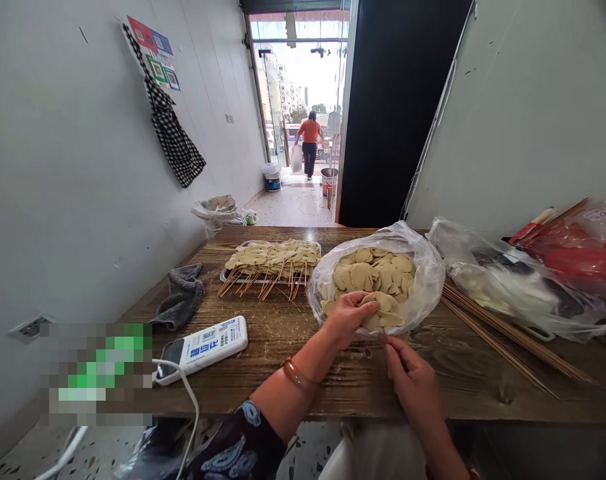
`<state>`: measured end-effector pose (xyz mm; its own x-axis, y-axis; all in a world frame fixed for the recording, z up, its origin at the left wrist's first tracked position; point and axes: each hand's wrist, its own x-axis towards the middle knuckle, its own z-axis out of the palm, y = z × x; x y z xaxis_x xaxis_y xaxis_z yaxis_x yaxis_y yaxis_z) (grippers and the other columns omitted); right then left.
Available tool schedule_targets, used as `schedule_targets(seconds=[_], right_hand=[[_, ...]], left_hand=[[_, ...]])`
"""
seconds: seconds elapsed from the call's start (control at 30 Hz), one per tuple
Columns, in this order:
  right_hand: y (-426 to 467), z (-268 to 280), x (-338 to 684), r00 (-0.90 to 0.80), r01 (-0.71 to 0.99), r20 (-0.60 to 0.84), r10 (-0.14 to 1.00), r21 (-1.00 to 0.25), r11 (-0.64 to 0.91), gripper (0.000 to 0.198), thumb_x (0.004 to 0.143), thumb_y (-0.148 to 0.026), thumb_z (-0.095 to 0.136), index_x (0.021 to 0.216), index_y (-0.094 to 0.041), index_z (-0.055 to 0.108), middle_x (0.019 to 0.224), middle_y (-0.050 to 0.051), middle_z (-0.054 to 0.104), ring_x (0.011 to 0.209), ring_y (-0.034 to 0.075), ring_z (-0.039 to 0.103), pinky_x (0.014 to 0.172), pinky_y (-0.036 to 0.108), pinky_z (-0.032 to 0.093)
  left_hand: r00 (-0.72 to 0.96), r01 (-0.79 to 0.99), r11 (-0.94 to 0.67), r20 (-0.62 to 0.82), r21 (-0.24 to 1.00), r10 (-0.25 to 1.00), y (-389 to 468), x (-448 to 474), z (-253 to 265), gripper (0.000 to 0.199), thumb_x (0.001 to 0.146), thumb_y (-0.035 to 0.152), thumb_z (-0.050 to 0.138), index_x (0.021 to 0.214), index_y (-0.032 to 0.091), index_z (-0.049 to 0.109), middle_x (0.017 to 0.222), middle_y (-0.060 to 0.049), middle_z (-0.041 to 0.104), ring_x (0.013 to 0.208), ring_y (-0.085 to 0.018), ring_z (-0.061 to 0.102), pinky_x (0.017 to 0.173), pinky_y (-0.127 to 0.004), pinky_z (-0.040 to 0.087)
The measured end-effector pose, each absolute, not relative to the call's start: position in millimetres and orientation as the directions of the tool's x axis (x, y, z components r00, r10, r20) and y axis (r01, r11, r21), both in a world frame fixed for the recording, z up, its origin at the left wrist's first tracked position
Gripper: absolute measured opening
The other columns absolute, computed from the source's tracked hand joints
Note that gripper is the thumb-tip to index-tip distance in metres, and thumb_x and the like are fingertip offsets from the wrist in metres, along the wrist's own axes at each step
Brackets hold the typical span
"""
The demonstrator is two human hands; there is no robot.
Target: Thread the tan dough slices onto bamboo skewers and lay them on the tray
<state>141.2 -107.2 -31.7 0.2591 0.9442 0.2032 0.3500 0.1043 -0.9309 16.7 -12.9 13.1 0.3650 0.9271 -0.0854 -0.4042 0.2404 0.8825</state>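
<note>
My left hand point(350, 313) is closed on a few thin, pale, round slices point(381, 303) at the near rim of a clear plastic bag point(429, 277). Inside the bag lies a heap of the same slices point(375, 270). Just below, my right hand point(410, 370) pinches a thin skewer point(383, 331), whose tip meets the slices in my left hand. To the left, a metal tray point(227, 274) carries several skewers point(270, 285) threaded with slices point(275, 253), sticks pointing towards me.
Loose bamboo skewers point(513, 333) lie on the wooden table point(277, 367) at right, beside plastic bags point(513, 273). A white power bank point(215, 343) with a cable and a grey cloth point(183, 297) are on the left. A person point(310, 137) stands in the far doorway with a bag.
</note>
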Motion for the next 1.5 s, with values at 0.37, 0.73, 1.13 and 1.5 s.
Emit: schedule_targets(seconds=[0.37,0.73,1.13,1.5], right_hand=[[-108,-29,141,0.269,0.331,0.227,0.936,-0.934,0.131,0.038,0.087,-0.044,0.051,0.098,-0.015,0.073,0.050,-0.004,0.051,0.045,0.013,0.048,0.048,0.024,0.040],[-104,-30,141,0.311,0.360,0.292,0.904,-0.917,0.172,0.035,0.088,-0.041,0.050,0.096,-0.015,0.073,0.053,-0.001,0.056,0.052,0.015,0.053,0.051,0.024,0.042],[-110,-36,140,0.502,0.027,0.124,0.856,-0.992,0.127,0.045,0.085,-0.050,0.056,0.106,-0.012,0.068,0.055,-0.005,0.048,0.045,0.009,0.040,0.040,0.020,0.032],[-110,-29,138,0.505,-0.095,0.110,0.856,-0.979,0.182,0.044,0.086,-0.048,0.057,0.108,-0.012,0.067,0.056,-0.006,0.043,0.046,0.008,0.035,0.039,0.018,0.029]], left_hand=[[0.423,-0.356,0.257,-0.090,0.898,0.901,-16,18,17,0.045,0.054,0.043,0.084,0.080,0.010,0.070,0.068,-0.003,0.065,0.054,-0.008,0.052,0.052,-0.019,0.038],[0.438,-0.319,0.248,-0.089,0.915,0.894,-18,22,19,0.045,0.054,0.044,0.084,0.078,0.010,0.068,0.067,-0.002,0.064,0.054,-0.007,0.052,0.053,-0.019,0.038],[0.136,-0.202,-0.037,0.066,0.979,0.988,9,-5,22,0.045,0.073,0.048,0.068,0.099,0.012,0.064,0.086,-0.009,0.070,0.069,-0.014,0.064,0.066,-0.026,0.050],[0.064,0.556,-0.351,0.382,0.753,0.922,34,-12,-1,0.023,0.076,0.017,0.060,0.096,0.015,0.069,0.091,-0.008,0.068,0.077,-0.016,0.062,0.077,-0.030,0.050]])
